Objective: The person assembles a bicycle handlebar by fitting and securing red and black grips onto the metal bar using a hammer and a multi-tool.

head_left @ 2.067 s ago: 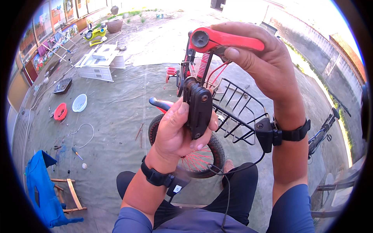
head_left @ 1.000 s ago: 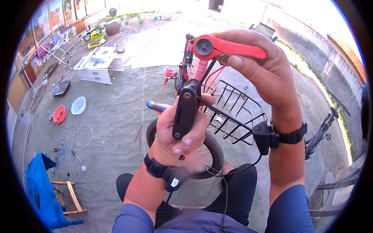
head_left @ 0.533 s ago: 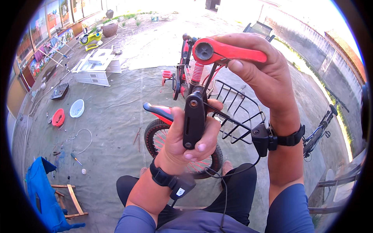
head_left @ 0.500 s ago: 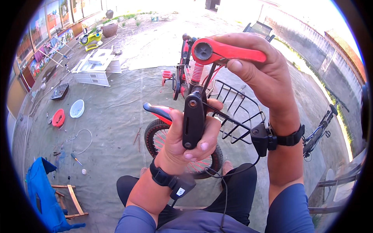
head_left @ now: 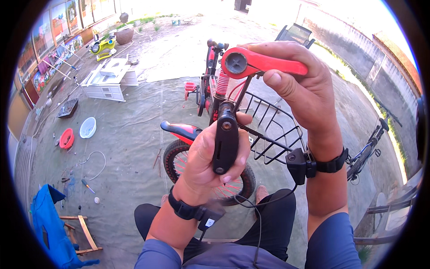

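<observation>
My left hand (head_left: pixel 197 163) is wrapped round a black folding multi-tool (head_left: pixel 226 145), held upright with a screw head at each end. Above it, my right hand (head_left: pixel 311 85) pinches a red lever-shaped part (head_left: pixel 280 66) between thumb and fingers. Its round left end carries a dark, cross-ribbed disc. A thin dark rod (head_left: pixel 242 95) slants between the tool's top and the red part's underside; whether it touches either is hard to tell. Behind my hands stands a red and black bicycle, with a front wheel (head_left: pixel 176 157), a fender (head_left: pixel 179 129) and a black wire basket (head_left: pixel 274 123).
Off to the left are a white bowl (head_left: pixel 88 127), a red bowl (head_left: pixel 66 138), a screwdriver (head_left: pixel 88 185) and a wooden frame with blue cloth (head_left: pixel 47 224). White panels (head_left: pixel 105 83) lie farther off. Another bicycle (head_left: pixel 365 154) is at the right. A cable (head_left: pixel 273 199) hangs from my right wrist device.
The multi-tool has tilted slightly and shifted a little right, and the fingers round it have moved. The red part stays in my right hand. The bicycle appears slightly farther left.
</observation>
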### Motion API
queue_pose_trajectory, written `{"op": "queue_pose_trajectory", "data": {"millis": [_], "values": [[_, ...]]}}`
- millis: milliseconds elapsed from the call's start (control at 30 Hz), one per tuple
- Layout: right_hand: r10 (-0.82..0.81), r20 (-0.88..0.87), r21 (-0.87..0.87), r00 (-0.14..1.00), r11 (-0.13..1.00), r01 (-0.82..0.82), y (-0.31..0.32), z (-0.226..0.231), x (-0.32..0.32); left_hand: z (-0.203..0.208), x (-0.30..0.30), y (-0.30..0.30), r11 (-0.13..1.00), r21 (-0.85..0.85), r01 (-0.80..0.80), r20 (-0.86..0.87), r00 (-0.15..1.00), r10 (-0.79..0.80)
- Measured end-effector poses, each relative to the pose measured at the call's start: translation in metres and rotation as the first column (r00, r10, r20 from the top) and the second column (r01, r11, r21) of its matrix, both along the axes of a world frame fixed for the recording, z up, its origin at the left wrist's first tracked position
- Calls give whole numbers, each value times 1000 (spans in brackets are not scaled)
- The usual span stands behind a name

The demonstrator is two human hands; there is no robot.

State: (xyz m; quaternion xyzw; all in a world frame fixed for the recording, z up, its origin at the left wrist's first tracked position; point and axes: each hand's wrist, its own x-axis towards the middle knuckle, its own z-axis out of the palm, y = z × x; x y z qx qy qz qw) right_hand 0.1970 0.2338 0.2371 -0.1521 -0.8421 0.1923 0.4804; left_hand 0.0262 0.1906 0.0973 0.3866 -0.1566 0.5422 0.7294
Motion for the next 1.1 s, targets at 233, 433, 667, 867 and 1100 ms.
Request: {"op": "queue_pose_trajectory", "data": {"millis": [233,433,667,867,1100], "values": [[-57,-15,0,998,998,57,-4,0,-4,44,-16,-41,697,118,-707,-541,543,642],[-15,-100,4,995,1000,16,2,-4,-8,63,-9,-44,561,394,-728,-667,194,720],[-3,-94,-23,996,1000,0,1,-3,-9,67,-23,-38,735,235,-636,-723,391,569],[4,-94,-25,996,1000,-7,0,-3,-12,63,-32,-32,831,152,-536,-678,555,482],[1,-112,-14,994,1000,-3,1,-4,-11,70,-30,-33,789,201,-581,-725,453,519]]}}
